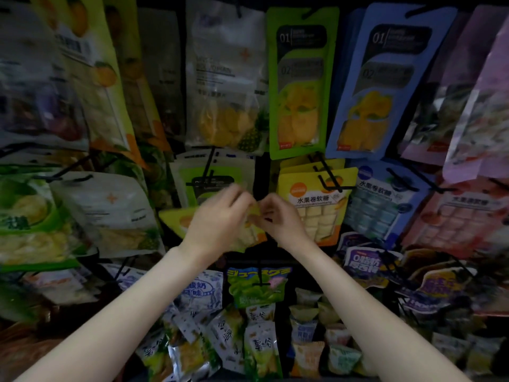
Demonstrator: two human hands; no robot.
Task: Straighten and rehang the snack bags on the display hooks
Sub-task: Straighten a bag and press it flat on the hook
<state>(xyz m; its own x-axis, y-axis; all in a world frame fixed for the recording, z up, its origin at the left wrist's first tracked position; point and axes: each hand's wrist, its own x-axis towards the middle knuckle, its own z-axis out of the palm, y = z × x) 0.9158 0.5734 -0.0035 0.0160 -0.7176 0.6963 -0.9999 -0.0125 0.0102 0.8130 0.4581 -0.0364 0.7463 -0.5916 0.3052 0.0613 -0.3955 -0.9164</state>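
head cam: I look forward and down over both forearms | left hand and right hand meet at frame centre, close | hooked snack bags fill the view above and beside them | single view, nothing shared

You hold a yellow snack bag of thin, glossy plastic film. The hanging green bag and blue bag look smooth with matt dark panels; the hooks are black wire.
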